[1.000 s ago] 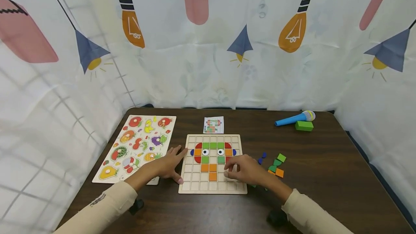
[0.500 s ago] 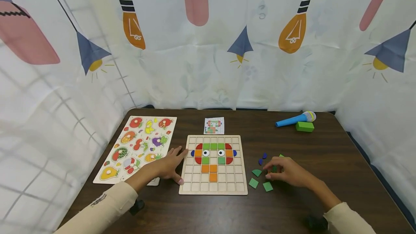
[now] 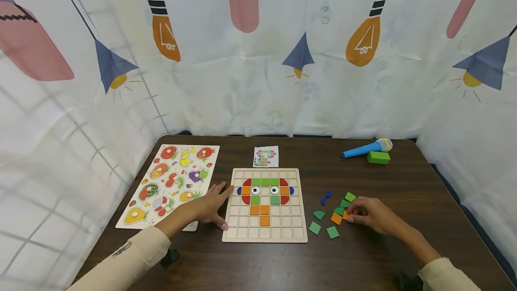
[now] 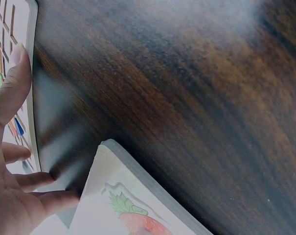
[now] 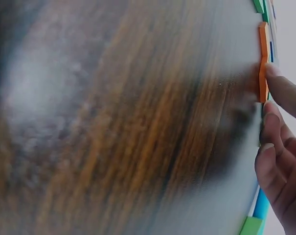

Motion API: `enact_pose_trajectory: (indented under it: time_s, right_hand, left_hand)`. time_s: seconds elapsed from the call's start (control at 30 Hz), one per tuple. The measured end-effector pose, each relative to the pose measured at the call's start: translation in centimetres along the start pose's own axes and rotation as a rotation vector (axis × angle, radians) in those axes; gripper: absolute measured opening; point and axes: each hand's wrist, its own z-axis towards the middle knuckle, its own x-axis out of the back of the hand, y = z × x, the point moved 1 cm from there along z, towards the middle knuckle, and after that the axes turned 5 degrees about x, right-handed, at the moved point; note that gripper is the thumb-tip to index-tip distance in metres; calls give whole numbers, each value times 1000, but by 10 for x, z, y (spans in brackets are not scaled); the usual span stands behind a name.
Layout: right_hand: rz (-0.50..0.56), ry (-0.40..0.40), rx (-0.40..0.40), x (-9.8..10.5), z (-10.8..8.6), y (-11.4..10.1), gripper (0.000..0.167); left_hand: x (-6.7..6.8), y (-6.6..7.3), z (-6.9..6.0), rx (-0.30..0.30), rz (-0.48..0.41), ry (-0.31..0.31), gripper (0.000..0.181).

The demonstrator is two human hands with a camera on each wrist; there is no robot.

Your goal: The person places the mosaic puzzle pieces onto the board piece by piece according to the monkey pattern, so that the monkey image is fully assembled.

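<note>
The square grid board (image 3: 244, 233) bears red, green, orange and blue pieces and two eye pieces. Spread along its left edge, my left hand (image 3: 208, 206) touches the rim with straight fingers; the left wrist view shows the thumb over the board's edge. My right hand (image 3: 373, 214), right of the board, has its thumb and fingertips at an orange square (image 3: 346, 215) on the table. In the right wrist view the thumb touches orange pieces (image 5: 263, 58), with the other fingers curled. Another orange square (image 3: 336, 218) and green pieces (image 3: 315, 227) lie beside it.
A white fruit-picture board (image 3: 139, 208) lies left. Behind the grid board is a small pattern card (image 3: 266, 156). A blue toy microphone (image 3: 362, 150) leans on a green block (image 3: 378, 157) at back right. Two small blue pieces (image 3: 328, 194) lie near the board.
My right hand has left the board, moved right to the loose pieces, and shifted slightly farther right onto the orange square. The left hand stays in place.
</note>
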Motion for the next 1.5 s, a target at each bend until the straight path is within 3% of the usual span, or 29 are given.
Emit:
enact_pose_trajectory:
  time_s: [0.23,0.47,0.97,1.23,1.5]
  right_hand:
    - [-42,-6,-42,1,2,0,24]
    - [-1,-28,-7,2,1,-2,32]
    - [23,-84,-4,-2,4,-11,25]
    - [72,-17,96,-6,16,-30,19]
    - [210,-111,130,-24,41,-59,29]
  left_hand:
    - [-1,0,1,-7,4,5,112]
    - [-1,0,1,-5,8,13,112]
    - [-2,-3,1,-3,6,7,113]
    - [-1,-3,-1,-12,5,11,113]
    - [-1,-1,-2,-19,3,15,112]
